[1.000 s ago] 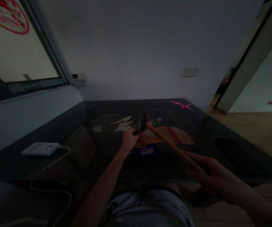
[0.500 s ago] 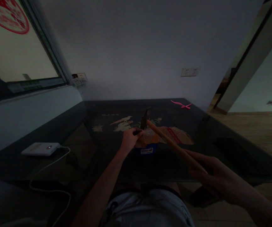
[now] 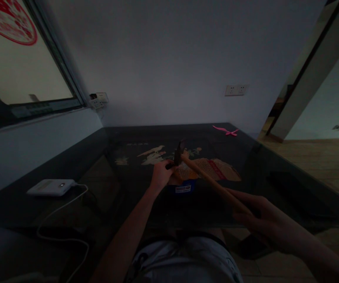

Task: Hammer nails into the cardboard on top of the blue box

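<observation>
My right hand (image 3: 260,216) is wrapped around the lower wooden handle of a hammer (image 3: 207,177). The dark hammer head sits at the far end of the handle, right beside the fingertips of my left hand (image 3: 161,173). Thumb and fingers of that left hand are closed together at the left edge of a brown patterned sheet (image 3: 206,167) with a red stripe. What they pinch is too dark and small to make out. Beneath the sheet's near edge shows a blue box (image 3: 187,188) with a white label.
A white power bank (image 3: 51,187) with a white cable (image 3: 61,206) lies on the dark table (image 3: 98,137) to the left. Toward the back right is a pink ribbon-like strip (image 3: 226,131). A flat black object (image 3: 299,194) rests at the right.
The hammer head has come slightly lower and left, nearer my left fingertips. My right hand has shifted a little left with the handle. The left hand stays nearly in place.
</observation>
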Available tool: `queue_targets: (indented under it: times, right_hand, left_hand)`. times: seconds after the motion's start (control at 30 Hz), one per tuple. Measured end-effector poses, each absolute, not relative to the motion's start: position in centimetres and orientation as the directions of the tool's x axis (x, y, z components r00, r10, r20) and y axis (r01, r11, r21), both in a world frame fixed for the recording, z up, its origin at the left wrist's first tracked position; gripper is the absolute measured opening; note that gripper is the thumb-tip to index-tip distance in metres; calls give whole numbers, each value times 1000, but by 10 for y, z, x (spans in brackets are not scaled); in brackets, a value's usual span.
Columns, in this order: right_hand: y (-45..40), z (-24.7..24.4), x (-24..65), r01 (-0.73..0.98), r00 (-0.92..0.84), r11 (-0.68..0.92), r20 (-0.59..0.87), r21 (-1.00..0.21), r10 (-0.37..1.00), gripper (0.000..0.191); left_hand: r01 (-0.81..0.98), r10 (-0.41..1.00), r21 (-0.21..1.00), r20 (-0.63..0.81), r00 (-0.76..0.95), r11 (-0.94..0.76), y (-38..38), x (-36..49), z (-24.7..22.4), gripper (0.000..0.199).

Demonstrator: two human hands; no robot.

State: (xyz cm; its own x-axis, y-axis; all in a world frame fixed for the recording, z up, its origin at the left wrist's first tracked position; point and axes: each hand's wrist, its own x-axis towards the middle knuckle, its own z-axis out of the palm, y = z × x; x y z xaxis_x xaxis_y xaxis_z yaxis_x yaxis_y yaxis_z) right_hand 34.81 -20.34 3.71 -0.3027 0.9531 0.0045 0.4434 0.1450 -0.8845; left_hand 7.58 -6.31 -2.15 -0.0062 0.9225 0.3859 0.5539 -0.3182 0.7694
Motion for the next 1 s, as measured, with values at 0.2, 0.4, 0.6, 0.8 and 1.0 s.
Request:
queue_targets:
  times: [0.2, 0.4, 0.6, 0.8, 1.0]
  right_hand:
    - [-205, 39, 348, 455, -279, 139, 8, -880, 960, 57]
    - [-210, 31, 354, 426, -251, 144, 36, -893, 967, 52]
    - [-215, 15, 361, 366, -173, 98, 36, -925, 984, 53]
    - [-218, 11, 368, 322, -157, 26, -27, -946, 987, 57]
    - [-220, 13, 367, 320, -172, 11, -47, -947, 984, 59]
  left_hand:
    - [532, 921, 779, 390, 5, -333, -64, 76, -21, 8]
    - [505, 915, 787, 403, 16, -355, -62, 75, -23, 8]
    - [455, 914, 811, 406, 14, -367, -63, 76, -21, 8]
    - [403, 899, 818, 437, 29, -410, -62, 77, -24, 9]
    - [399, 897, 815, 441, 42, -419, -62, 76, -25, 8]
